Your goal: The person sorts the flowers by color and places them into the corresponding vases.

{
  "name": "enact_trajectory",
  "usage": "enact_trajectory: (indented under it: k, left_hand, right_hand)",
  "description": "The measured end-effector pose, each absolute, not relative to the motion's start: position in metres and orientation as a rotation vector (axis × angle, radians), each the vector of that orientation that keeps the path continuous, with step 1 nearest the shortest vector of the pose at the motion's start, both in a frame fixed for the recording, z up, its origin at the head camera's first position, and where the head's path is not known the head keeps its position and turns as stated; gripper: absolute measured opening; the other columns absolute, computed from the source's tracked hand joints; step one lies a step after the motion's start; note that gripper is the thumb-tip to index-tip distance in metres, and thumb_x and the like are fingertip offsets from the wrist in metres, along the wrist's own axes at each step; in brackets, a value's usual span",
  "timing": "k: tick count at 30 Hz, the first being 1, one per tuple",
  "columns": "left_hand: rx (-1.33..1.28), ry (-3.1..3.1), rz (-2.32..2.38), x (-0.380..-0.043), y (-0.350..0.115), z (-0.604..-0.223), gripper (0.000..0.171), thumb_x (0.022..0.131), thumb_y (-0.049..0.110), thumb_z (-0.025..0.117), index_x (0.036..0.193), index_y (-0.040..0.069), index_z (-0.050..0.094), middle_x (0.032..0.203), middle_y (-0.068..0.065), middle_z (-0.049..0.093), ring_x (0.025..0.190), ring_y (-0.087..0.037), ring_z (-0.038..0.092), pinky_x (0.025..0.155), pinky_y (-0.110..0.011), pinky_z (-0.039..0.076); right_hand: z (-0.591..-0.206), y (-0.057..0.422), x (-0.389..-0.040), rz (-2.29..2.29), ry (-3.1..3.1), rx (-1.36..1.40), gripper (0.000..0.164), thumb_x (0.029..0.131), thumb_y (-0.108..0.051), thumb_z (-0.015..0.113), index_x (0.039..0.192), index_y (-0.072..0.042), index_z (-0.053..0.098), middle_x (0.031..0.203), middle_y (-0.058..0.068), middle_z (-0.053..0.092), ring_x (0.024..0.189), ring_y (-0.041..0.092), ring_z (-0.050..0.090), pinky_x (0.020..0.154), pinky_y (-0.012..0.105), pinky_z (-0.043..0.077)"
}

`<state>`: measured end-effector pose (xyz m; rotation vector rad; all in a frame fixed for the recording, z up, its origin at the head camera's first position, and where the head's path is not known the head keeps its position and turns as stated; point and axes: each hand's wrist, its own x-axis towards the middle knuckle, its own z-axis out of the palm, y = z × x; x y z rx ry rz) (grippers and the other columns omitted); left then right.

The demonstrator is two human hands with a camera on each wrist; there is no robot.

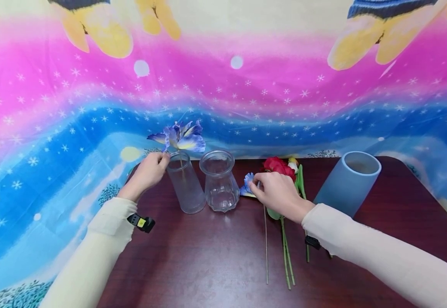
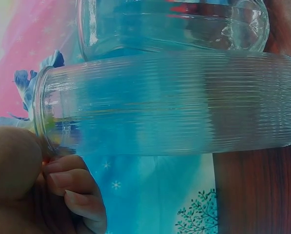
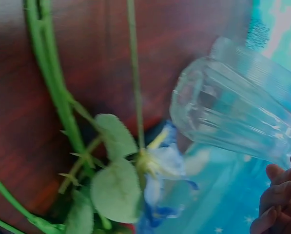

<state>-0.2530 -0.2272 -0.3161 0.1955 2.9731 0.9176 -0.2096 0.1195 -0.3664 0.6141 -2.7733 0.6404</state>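
The left hand point(image 1: 149, 171) pinches the rim of the ribbed vase point(image 1: 189, 192), while the right hand point(image 1: 279, 190), fingers loosely bent and seemingly empty, hovers by the blue iris point(image 3: 160, 168) on the worktop point(image 1: 208, 261), whose petals could snag the adjacent leaves point(image 3: 117, 190) if lifted carelessly.

The flower point(image 1: 179, 139) stands in the left vase point(image 1: 186, 190), left of the jar point(image 1: 222, 190), on the table point(image 1: 208, 261).
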Motion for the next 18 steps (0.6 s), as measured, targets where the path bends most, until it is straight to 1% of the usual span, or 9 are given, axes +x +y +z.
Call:
enact_trajectory:
  k: [3,9,12,18]
  left_hand:
    - [0.198,2.977,0.915,-0.254,-0.227,-0.316,0.045,0.111,0.034,0.031,0.074,0.011,0.042,0.064,-0.003,0.043,0.053,-0.018,0.038,0.055,-0.034,0.037]
    - [0.210,2.987,0.912,-0.255,-0.228,-0.317,0.044,0.111,0.032,0.031,0.074,0.011,0.042,0.065,-0.004,0.044,0.054,-0.019,0.039,0.056,-0.034,0.037]
    - [0.210,2.988,0.916,-0.255,-0.228,-0.317,0.044,0.111,0.031,0.031,0.073,0.011,0.041,0.065,-0.004,0.043,0.054,-0.020,0.039,0.056,-0.034,0.037]
    - [0.203,2.984,0.919,-0.255,-0.228,-0.318,0.044,0.111,0.032,0.031,0.074,0.011,0.042,0.064,-0.003,0.042,0.054,-0.019,0.039,0.056,-0.034,0.036]
  right_hand:
    - [-0.376,0.123,-0.208,0.610,-2.811,0.614,0.021,0.098,-0.029,0.064,0.082,-0.016,0.070,0.049,-0.006,0.045,0.045,0.009,0.041,0.038,0.024,0.023]
    - [-0.397,0.129,-0.205,0.576,-2.907,0.622,0.032,0.097,-0.030,0.065,0.068,-0.019,0.059,0.049,-0.005,0.044,0.044,0.010,0.041,0.040,0.027,0.030]
    - [-0.406,0.131,-0.203,0.557,-2.942,0.621,0.035,0.097,-0.030,0.065,0.065,-0.020,0.057,0.050,-0.005,0.045,0.045,0.010,0.041,0.041,0.028,0.032]
    - [-0.419,0.133,-0.196,0.542,-2.982,0.626,0.043,0.097,-0.031,0.066,0.059,-0.020,0.049,0.049,-0.006,0.042,0.045,0.010,0.041,0.041,0.028,0.031]
